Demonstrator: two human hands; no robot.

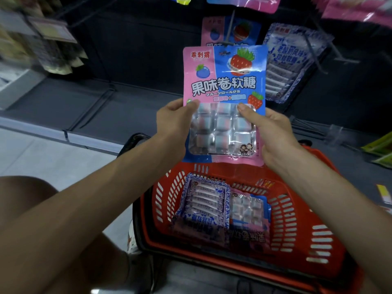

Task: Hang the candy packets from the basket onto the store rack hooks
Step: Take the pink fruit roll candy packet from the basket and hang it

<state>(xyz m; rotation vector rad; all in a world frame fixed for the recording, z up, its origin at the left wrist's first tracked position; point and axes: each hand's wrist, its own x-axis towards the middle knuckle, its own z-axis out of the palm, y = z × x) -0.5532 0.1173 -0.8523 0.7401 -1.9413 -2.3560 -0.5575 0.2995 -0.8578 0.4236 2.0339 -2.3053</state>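
Note:
I hold a pink-and-blue fruit candy packet upright in front of the rack. My left hand grips its left edge and my right hand grips its right edge, thumbs on the clear window. Its top edge sits just below a metal hook that carries a matching pink-and-blue packet. Below my hands stands the red basket, holding a blue-and-white packet and another pink-and-blue packet.
A blue-and-white packet hangs on a hook to the right. More pink packets hang above. The dark rack shelf stretches left. Brown packets hang at the far left. Yellow-green packets lie at the right edge.

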